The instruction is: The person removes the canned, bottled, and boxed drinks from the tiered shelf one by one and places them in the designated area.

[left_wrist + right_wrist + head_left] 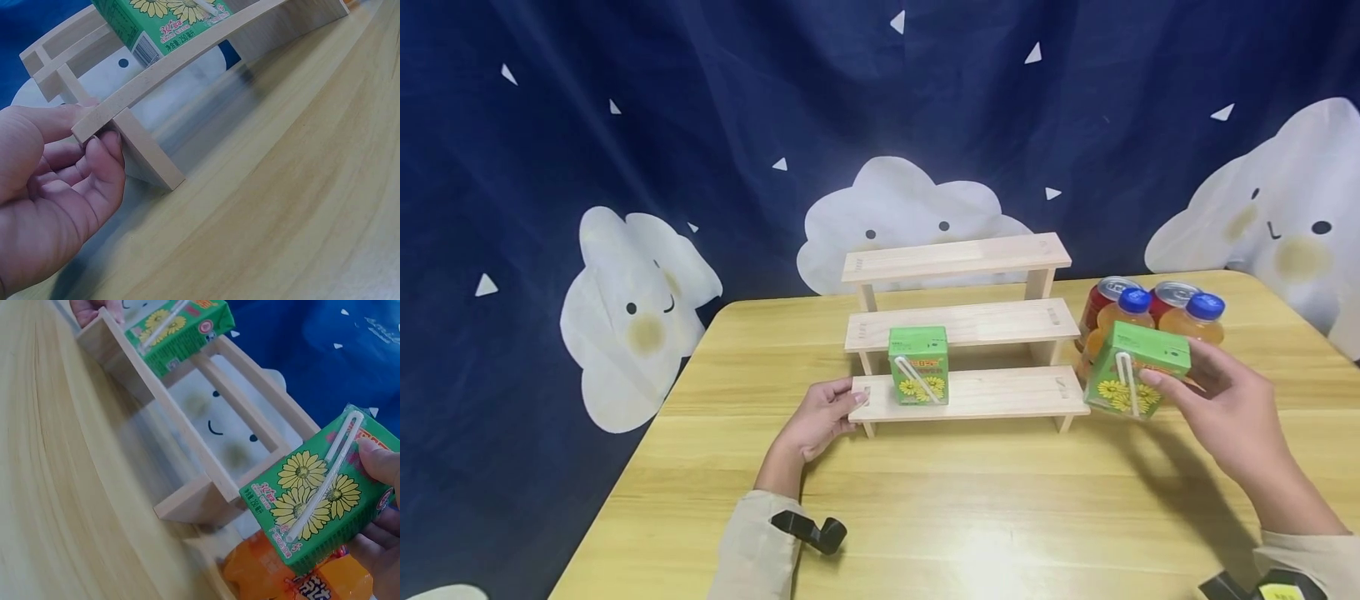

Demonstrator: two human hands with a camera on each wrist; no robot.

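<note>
A three-tier wooden shelf (1000, 397) stands on the table. One green drink carton (919, 367) with yellow flowers and a wrapped straw is upright on its lowest tier, left of the middle. My left hand (827, 415) grips the left end of that tier; in the left wrist view the thumb lies above the board (181, 62) and curled fingers below it. With my right hand (1232, 408) I hold a second green drink carton (312, 487) in the air by the shelf's right end, thumb on its front. Its straw faces me.
Behind the held carton, right of the shelf, two orange drink bottles with blue caps (1133, 302) and two red cans (1176, 293) stand close together. The wooden table (940, 492) extends in front of the shelf. A dark blue curtain (745, 83) with clouds hangs behind.
</note>
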